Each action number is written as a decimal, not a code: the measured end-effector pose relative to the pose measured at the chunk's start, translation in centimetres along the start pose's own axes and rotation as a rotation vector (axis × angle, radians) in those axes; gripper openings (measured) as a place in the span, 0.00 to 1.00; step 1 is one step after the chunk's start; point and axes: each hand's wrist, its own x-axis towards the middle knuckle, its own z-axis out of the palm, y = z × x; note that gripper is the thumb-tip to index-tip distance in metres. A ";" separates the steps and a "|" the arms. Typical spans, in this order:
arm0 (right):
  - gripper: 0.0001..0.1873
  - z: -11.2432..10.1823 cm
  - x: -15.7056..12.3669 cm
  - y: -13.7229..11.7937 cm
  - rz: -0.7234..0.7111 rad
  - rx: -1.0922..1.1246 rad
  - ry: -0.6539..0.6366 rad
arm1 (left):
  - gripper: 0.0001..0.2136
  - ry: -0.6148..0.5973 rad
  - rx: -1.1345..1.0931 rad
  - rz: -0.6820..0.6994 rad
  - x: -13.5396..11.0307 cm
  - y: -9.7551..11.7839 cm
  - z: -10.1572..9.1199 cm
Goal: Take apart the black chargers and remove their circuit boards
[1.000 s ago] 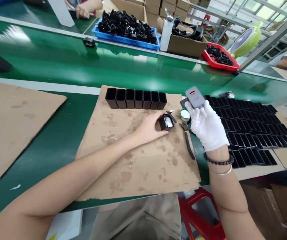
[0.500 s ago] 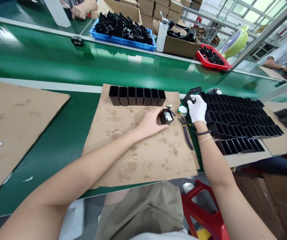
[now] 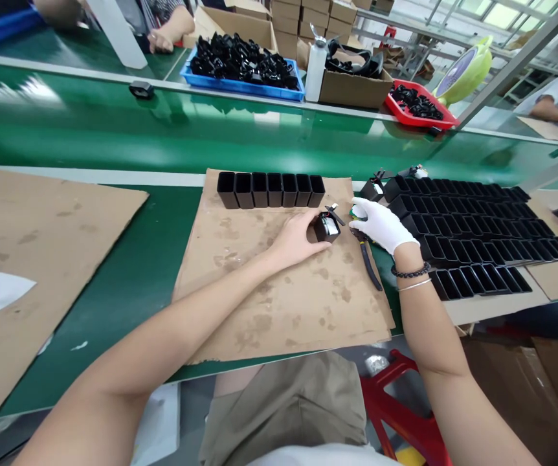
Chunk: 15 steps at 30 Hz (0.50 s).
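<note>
My bare left hand [image 3: 301, 236] is wrapped round a small black box [image 3: 326, 228] on the cardboard sheet; white material and a dark flat piece with wires show at its open top. My right hand [image 3: 380, 223], in a white glove, has thumb and fingers apart around a small green circuit board [image 3: 357, 212], mostly covered by the glove. Just below it lie pliers with dark handles [image 3: 370, 265]. Behind the glove stands another black box [image 3: 372, 189] with something white inside. A row of several open black boxes [image 3: 272, 191] lines the sheet's far edge.
Many open black boxes [image 3: 473, 226] stand in rows at the right. Across the green belt [image 3: 172, 142] are a blue tray [image 3: 245, 87] of black parts, a white bottle [image 3: 316, 68], a red tray [image 3: 422, 116] and a green fan [image 3: 466, 71]. Other people's hands show at the far side.
My right hand has drawn back from the black box near the rows and come down and left to the circuit board. My left hand still holds its box.
</note>
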 end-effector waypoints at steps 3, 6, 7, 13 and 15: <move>0.33 -0.5 0.2 -0.2 0.006 0.081 -0.009 | 0.32 0.010 -0.006 0.003 -0.1 -0.1 0.0; 0.36 -1.6 -0.3 -1.6 -0.063 0.398 0.005 | 0.32 0.008 -0.039 0.002 -0.2 -0.2 -0.1; 0.36 -2.1 -0.6 -2.2 -0.097 0.598 0.000 | 0.32 0.006 -0.069 -0.004 -0.2 -0.2 -0.1; 0.31 -4.8 -3.4 -4.4 -0.101 1.407 -0.314 | 0.32 -0.006 -0.208 -0.043 1.5 0.1 1.6; 0.28 -5.3 -3.9 -4.4 -0.097 1.397 -0.400 | 0.31 -0.014 -0.209 -0.028 3.1 0.3 2.8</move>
